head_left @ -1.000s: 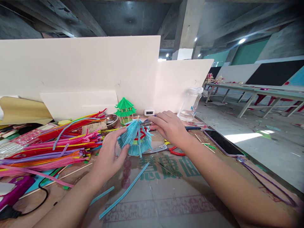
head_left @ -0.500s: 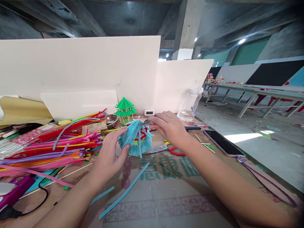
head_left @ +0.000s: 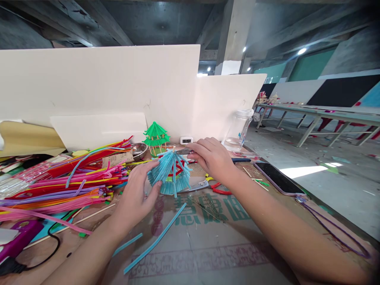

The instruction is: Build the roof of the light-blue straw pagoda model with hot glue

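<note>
My left hand [head_left: 141, 189] grips the left side of a light-blue pipe-cleaner roof model [head_left: 169, 174], thumb in front and fingers behind. Red bars show through a gap between its blue strips, and a bit of wooden stick pokes out at the peak. My right hand [head_left: 210, 156] is closed on a slim pointed metal tool that looks like tweezers [head_left: 184, 151]. Its tip meets the blue strips just right of the peak. Most of the tool is hidden by my fingers. Loose blue pipe cleaners [head_left: 157, 239] lie on the table in front.
Bundles of coloured pipe cleaners [head_left: 74, 178] fill the left side. Behind stand a green pavilion model [head_left: 156, 136], a metal bowl [head_left: 139, 150] and a small digital clock [head_left: 186, 140]. Red-handled pliers [head_left: 221, 190], a water jug [head_left: 237, 130] and a phone [head_left: 279, 178] are rightward.
The tool in my right hand has tilted flatter, with its tip slightly higher near the peak. My left hand and the blue model have hardly moved.
</note>
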Demonstrator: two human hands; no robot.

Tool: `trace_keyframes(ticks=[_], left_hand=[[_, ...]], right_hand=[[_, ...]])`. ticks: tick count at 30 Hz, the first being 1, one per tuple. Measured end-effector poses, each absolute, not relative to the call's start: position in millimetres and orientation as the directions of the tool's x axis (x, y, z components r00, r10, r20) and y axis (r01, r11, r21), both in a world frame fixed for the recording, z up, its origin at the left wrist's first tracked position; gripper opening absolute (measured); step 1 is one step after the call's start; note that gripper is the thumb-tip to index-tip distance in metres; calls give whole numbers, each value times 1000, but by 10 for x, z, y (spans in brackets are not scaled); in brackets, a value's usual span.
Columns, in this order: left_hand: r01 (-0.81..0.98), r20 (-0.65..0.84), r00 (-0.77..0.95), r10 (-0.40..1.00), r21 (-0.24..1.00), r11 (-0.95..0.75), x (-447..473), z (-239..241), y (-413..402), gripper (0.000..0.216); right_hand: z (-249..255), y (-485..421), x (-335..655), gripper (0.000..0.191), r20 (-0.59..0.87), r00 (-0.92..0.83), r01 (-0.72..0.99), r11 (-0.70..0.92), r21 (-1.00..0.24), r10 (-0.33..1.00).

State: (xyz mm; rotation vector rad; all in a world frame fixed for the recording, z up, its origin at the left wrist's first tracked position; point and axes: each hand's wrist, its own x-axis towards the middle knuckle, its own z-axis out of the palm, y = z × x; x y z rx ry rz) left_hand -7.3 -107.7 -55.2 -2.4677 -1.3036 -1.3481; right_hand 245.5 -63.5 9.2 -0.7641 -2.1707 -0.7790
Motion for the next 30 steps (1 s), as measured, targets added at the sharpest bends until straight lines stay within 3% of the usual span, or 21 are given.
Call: trace_keyframes(ticks=[7, 25, 30], left_hand=[[689, 718, 282, 637, 310, -655, -68, -537, -1081, 49], [689, 725, 278, 630, 306, -657, -71, -544, -1071, 49], [693, 717, 275, 641, 315, -649, -75, -546, -1065, 50]], right_hand=[[94, -628, 2460, 30, 763, -597, 682, 656, 322, 247], [76, -597, 2461, 31, 777, -555, 669, 714, 206, 296], [80, -593, 2478, 32, 759, -581, 676, 694, 248, 295]])
